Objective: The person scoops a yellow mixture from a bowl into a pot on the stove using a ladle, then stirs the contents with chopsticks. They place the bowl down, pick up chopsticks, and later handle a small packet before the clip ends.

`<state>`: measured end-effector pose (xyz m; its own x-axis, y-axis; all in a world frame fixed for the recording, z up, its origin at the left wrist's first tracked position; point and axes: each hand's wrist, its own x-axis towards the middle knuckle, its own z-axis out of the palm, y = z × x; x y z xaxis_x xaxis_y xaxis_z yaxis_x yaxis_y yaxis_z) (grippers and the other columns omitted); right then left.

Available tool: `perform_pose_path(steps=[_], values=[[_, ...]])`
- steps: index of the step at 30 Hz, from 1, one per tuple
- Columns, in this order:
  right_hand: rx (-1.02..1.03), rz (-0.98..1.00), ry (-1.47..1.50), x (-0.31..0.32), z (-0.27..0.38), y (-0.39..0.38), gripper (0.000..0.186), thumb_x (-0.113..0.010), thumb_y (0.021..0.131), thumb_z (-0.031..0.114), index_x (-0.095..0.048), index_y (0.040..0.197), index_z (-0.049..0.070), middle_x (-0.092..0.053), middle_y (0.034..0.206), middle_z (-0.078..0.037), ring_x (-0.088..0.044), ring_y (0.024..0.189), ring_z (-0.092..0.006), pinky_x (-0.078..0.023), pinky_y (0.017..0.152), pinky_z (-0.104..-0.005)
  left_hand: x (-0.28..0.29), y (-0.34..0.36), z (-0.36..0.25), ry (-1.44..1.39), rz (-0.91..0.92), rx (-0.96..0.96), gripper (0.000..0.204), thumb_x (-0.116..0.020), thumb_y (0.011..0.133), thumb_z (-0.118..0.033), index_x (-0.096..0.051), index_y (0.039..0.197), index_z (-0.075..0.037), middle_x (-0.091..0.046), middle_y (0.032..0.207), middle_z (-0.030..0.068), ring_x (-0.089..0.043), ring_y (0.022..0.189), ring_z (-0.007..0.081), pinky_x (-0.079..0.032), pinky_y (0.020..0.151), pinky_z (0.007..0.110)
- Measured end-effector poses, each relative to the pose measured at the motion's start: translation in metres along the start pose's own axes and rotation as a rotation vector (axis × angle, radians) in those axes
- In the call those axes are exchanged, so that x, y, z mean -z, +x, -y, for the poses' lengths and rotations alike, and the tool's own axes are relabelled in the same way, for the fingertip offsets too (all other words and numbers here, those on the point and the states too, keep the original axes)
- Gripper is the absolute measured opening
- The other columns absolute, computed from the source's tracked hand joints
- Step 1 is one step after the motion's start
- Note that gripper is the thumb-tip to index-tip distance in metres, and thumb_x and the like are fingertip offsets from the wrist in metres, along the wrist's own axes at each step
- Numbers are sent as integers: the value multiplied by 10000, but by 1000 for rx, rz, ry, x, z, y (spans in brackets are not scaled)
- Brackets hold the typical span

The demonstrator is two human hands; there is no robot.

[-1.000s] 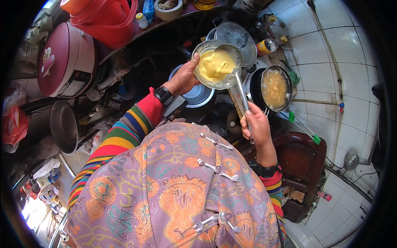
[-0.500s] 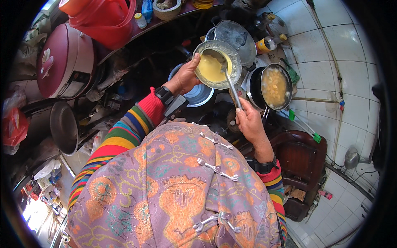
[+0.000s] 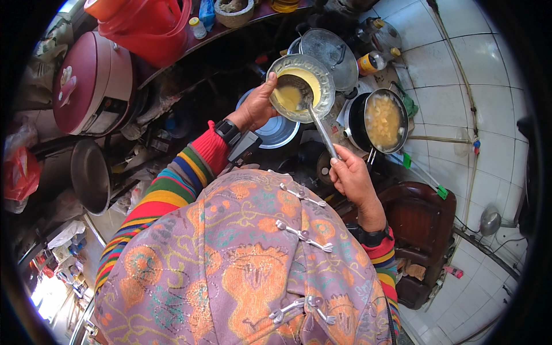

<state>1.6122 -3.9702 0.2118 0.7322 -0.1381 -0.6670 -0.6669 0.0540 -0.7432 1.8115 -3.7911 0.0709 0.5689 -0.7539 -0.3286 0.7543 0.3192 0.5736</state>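
My left hand (image 3: 255,109) grips the left rim of a patterned clear glass bowl (image 3: 326,87) and holds it in the air. Inside the bowl is a smooth yellow liquid (image 3: 310,79), perhaps beaten egg. Closed round the handle of a metal ladle (image 3: 324,131), my right hand (image 3: 352,177) is below and right of the bowl. The ladle's head is inside the bowl, with some yellow liquid in its hollow. To the right stands a dark pan (image 3: 357,122) with pale yellowish chunks in broth (image 3: 383,122).
Below the bowl sits a basin (image 3: 275,135). Behind are a pot with a glass lid (image 3: 330,49) and a bottle with a yellow label (image 3: 371,63). On the left stand a maroon rice cooker (image 3: 86,86) and red bucket (image 3: 152,34); a wooden chair (image 3: 422,221) is at right.
The ladle's head has turned and moved left within the bowl, and now shows liquid in its hollow. My right hand has shifted slightly down and right; the bowl has barely moved.
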Motion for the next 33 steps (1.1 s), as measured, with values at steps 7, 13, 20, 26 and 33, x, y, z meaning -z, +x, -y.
perform_pose_path(steps=[7,13,20,26,33], values=[[26,58,-46,1,-2,-2,420,-480,986,121,-425,1385,5,-491,636,14,-374,439,-32,-300,406,-185,-1,-2,-1,21,-6,5,684,-371,933,-632,-429,1409,-143,-494,1394,104,-477,1285,285,-372,1053,554],[-7,17,-12,3,-1,-6,427,-491,982,123,-423,1387,8,-499,643,15,-399,466,-38,-323,423,-187,-1,-2,1,-14,6,-11,694,-363,930,-639,-418,1418,-148,-487,1403,99,-463,1298,286,-365,1058,561],[388,-242,-432,11,-8,14,365,-495,971,118,-510,1316,1,-541,662,-20,-507,549,-76,-418,526,-239,-1,-7,1,7,26,-14,703,-353,937,-626,-383,1447,-143,-454,1445,90,-446,1319,287,-340,1075,563],[249,-164,-384,6,-17,20,356,-496,967,118,-500,1304,4,-553,630,-46,-526,510,-101,-412,485,-255,-4,-10,3,16,-2,-24,692,-375,941,-617,-407,1421,-119,-493,1405,95,-471,1298,268,-365,1060,541],[-116,197,358,0,-16,18,305,-416,1002,152,-480,1274,32,-522,625,-47,-410,361,-82,-327,335,-228,-4,-15,7,27,-18,-10,681,-407,940,-615,-438,1380,-95,-527,1360,96,-501,1270,246,-421,1031,490]])
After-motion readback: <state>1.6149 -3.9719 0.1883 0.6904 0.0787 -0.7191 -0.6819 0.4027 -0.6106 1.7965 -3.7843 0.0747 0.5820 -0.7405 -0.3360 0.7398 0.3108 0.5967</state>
